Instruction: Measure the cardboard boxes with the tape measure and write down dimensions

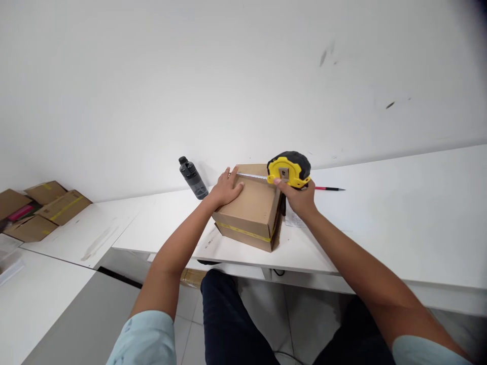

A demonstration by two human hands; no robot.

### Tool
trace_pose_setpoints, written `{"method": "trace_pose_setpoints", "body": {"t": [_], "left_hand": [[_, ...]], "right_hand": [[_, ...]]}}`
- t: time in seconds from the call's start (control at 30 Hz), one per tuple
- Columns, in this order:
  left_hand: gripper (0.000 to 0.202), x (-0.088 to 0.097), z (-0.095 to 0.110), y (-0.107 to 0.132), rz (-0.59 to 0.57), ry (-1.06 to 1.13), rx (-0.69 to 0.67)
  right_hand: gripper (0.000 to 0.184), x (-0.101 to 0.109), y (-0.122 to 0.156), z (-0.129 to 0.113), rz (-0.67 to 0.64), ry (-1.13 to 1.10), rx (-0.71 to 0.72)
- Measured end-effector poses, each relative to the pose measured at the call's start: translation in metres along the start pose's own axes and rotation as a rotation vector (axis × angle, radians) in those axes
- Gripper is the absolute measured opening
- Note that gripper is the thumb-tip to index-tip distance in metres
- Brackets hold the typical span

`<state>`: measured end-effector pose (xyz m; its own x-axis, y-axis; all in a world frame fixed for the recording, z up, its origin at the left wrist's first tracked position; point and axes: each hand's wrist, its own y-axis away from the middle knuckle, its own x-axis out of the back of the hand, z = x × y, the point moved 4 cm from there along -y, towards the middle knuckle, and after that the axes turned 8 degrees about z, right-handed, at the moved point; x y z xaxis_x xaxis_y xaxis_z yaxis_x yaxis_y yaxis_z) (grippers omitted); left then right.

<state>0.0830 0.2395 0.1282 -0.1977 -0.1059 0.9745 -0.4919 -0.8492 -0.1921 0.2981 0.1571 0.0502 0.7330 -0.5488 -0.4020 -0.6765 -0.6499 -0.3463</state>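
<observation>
A brown cardboard box [249,200] with yellow tape round its side sits on the white table. My left hand [227,188] rests on its top at the left end, fingers spread, the index fingertip beside the thin metal blade [251,176]. Whether those fingers pin the blade's end is hard to see. In my right hand [301,196], closed round its underside, is a yellow and black tape measure [289,170], held at the box's far right corner. The blade runs between it and my left hand, along the top's far side.
Left of the box, a dark water bottle [193,177] appears near the wall. A red and black pencil [330,188] and a paper sheet [293,220] lie to the right. At far left is an open cardboard box [66,208] with a pink item [21,213] inside.
</observation>
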Motion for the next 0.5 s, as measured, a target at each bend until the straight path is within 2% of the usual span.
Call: {"method": "trace_pose_setpoints", "body": {"t": [0.13,0.27,0.4,0.5], "left_hand": [[0.086,-0.003,-0.003,-0.002,-0.01,0.038,0.023],[0.097,-0.002,-0.005,0.0,-0.001,0.084,0.081],[0.104,0.001,-0.006,0.002,0.003,0.081,0.109],[0.09,0.002,-0.004,0.001,-0.044,0.042,0.041]], "right_hand": [[0.051,-0.006,0.018,-0.011,-0.04,0.048,0.076],[0.06,-0.008,0.02,-0.008,-0.111,0.086,0.129],[0.068,-0.001,0.008,-0.006,-0.106,0.091,0.405],[0.066,0.003,-0.001,-0.004,-0.066,0.162,0.526]]}}
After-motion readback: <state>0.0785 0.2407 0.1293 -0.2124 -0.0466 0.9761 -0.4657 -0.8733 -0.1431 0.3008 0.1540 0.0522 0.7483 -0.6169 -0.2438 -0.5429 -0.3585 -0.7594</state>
